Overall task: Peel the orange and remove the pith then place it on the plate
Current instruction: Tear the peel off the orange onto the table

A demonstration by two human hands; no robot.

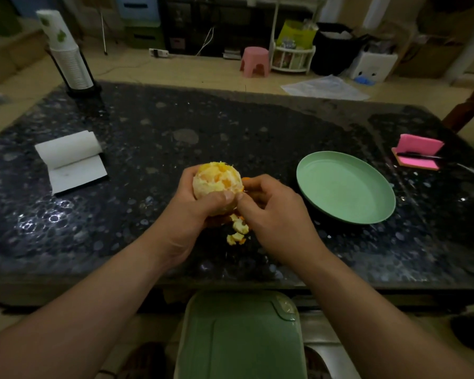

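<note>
A mostly peeled orange (217, 181), pale with white pith and patches of flesh showing, sits in my left hand (192, 212), held above the dark stone table (175, 127). My right hand (271, 212) is against the orange's right side, thumb and fingers pinched on a strip of orange peel (246, 181) at its edge. Small peel scraps (237, 232) lie on the table just below my hands. The empty green plate (345, 187) rests to the right of my hands.
A white paper roll (71, 160) lies at the left. A stack of paper cups in a holder (69, 58) stands at the far left corner. Pink sticky notes with a pen (417, 154) sit at the right. A green bin lid (241, 337) is below the table's near edge.
</note>
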